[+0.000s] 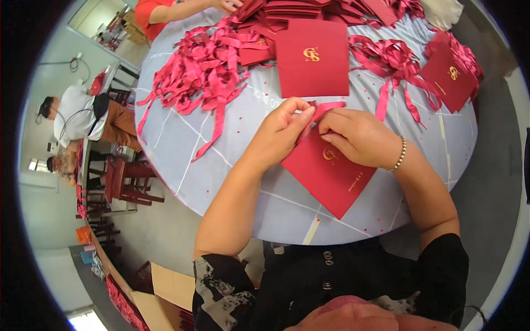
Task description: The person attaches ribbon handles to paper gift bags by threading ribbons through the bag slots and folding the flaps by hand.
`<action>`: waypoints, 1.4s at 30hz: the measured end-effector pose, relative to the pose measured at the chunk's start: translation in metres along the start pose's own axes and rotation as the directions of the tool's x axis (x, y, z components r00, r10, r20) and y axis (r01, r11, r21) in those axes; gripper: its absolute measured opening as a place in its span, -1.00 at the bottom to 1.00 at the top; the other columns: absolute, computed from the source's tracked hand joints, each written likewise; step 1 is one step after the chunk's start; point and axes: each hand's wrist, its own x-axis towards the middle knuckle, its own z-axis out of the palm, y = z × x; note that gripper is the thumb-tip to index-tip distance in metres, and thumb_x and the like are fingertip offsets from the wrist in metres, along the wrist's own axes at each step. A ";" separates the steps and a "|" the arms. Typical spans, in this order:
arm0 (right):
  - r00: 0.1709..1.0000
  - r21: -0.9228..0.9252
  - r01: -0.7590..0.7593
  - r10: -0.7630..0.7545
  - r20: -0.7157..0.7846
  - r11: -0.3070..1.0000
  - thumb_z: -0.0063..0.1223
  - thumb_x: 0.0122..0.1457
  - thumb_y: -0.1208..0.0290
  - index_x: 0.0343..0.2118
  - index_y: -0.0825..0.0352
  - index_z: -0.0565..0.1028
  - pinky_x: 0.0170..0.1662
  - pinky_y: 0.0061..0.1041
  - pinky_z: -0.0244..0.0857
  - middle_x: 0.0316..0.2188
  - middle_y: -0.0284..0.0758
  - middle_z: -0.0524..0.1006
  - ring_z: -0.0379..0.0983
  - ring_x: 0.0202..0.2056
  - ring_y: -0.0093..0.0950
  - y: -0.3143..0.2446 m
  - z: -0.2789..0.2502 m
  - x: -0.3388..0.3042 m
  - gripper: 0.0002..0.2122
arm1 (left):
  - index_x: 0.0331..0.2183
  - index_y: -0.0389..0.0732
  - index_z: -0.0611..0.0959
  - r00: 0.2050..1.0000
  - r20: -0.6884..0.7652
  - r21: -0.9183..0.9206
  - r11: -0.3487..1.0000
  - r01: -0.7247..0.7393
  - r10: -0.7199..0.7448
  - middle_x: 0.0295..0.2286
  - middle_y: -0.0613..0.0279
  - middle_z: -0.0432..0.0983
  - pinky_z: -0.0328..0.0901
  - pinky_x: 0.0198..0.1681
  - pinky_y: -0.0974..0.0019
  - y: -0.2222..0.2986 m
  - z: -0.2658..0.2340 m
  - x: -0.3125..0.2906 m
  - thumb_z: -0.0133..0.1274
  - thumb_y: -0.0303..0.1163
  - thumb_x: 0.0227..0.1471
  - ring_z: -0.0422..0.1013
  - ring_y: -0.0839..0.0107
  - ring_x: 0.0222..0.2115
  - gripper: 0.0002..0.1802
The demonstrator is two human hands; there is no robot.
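Note:
A flat, dark red paper bag point(345, 185) with a gold emblem lies tilted over the table's near side. My left hand point(282, 131) pinches its upper corner, thumb against fingers. A pinkish-red satin ribbon point(331, 105) runs across that corner between my two hands. My right hand point(361, 137), wearing a beaded bracelet, is closed with curled fingers at the ribbon over the bag's top edge; its fingertips are partly hidden. Just beyond my hands lies another red bag point(312, 74), flat with its emblem up.
Loose ribbons point(199, 77) form a heap at the left, and more ribbons point(395, 60) lie right. Stacked red bags point(292, 11) fill the far side, by another person's hand point(227, 5). A red bag point(451, 74) rests far right. An open cardboard box point(171, 287) stands at lower left.

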 end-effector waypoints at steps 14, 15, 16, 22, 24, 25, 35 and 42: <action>0.964 0.129 -0.172 0.194 -0.183 0.977 0.16 0.02 0.62 -0.45 0.46 0.48 -0.40 -0.39 0.29 -0.49 -0.17 0.48 0.43 -0.48 -0.30 0.007 0.002 0.000 -0.93 | -0.38 -0.24 0.62 0.904 0.110 0.752 0.561 -0.347 0.413 -0.46 0.16 0.48 0.30 -0.26 0.24 0.000 0.007 -0.005 0.34 -0.41 -0.19 0.41 0.20 -0.34 -0.73; 0.966 0.126 -0.170 0.190 -0.173 0.977 0.16 0.02 0.62 -0.45 0.46 0.48 -0.40 -0.39 0.29 -0.49 -0.17 0.48 0.43 -0.48 -0.30 0.007 0.001 0.000 -0.93 | -0.38 -0.24 0.62 0.905 0.105 0.753 0.562 -0.343 0.412 -0.46 0.16 0.48 0.30 -0.26 0.24 0.000 0.004 -0.006 0.34 -0.41 -0.19 0.41 0.20 -0.34 -0.73; 0.955 0.166 -0.182 0.215 -0.203 0.969 0.16 0.03 0.62 -0.45 0.47 0.48 -0.41 -0.40 0.28 -0.50 -0.19 0.48 0.43 -0.49 -0.33 0.006 0.001 0.000 -0.93 | -0.39 -0.23 0.63 0.905 0.084 0.749 0.573 -0.333 0.416 -0.46 0.17 0.47 0.30 -0.26 0.26 0.000 0.002 -0.007 0.34 -0.41 -0.18 0.41 0.21 -0.35 -0.74; 0.926 0.162 -0.098 0.150 -0.346 0.982 0.15 0.07 0.61 -0.41 0.46 0.51 -0.37 -0.46 0.32 -0.51 -0.25 0.47 0.45 -0.46 -0.39 0.006 0.003 0.005 -0.95 | -0.41 -0.24 0.64 0.958 0.006 0.578 0.780 -0.238 0.288 -0.47 0.29 0.46 0.29 -0.28 0.33 0.001 -0.006 -0.007 0.31 -0.43 -0.12 0.39 0.39 -0.35 -0.81; 0.888 0.079 0.025 0.014 -0.459 0.997 0.13 0.09 0.61 -0.38 0.44 0.54 -0.31 -0.48 0.36 -0.49 -0.26 0.51 0.50 -0.42 -0.38 0.006 0.004 0.006 -0.96 | -0.40 -0.25 0.65 0.995 -0.046 0.445 0.893 -0.063 0.094 -0.41 0.36 0.48 0.25 -0.26 0.38 0.004 -0.006 -0.006 0.27 -0.44 -0.06 0.35 0.54 -0.32 -0.86; 0.888 0.074 0.005 0.030 -0.459 0.997 0.13 0.09 0.61 -0.38 0.44 0.54 -0.31 -0.48 0.36 -0.49 -0.26 0.51 0.50 -0.42 -0.38 0.005 0.004 0.004 -0.96 | -0.40 -0.25 0.65 0.996 -0.029 0.435 0.898 -0.067 0.088 -0.41 0.36 0.48 0.25 -0.26 0.38 0.005 -0.006 -0.007 0.27 -0.44 -0.06 0.35 0.54 -0.32 -0.86; 0.952 0.328 -0.241 0.288 -0.104 0.913 0.14 0.07 0.58 -0.34 0.43 0.56 -0.37 -0.46 0.38 -0.49 -0.20 0.56 0.52 -0.48 -0.34 0.003 0.015 0.001 -0.90 | -0.27 -0.29 0.67 0.990 -0.061 0.503 0.861 -0.078 0.125 -0.32 0.25 0.52 0.26 -0.08 0.38 0.012 -0.003 -0.011 0.24 -0.46 -0.06 0.40 0.46 -0.22 -0.76; 0.960 0.295 -0.152 0.212 -0.181 0.943 0.08 0.11 0.61 -0.36 0.44 0.55 -0.34 -0.48 0.38 -0.46 -0.22 0.55 0.52 -0.43 -0.40 -0.003 0.023 0.001 -0.94 | -0.22 -0.31 0.67 0.995 0.007 0.547 0.833 -0.087 0.099 -0.28 0.17 0.55 0.28 -0.04 0.35 0.012 -0.003 -0.012 0.23 -0.56 -0.15 0.44 0.37 -0.17 -0.67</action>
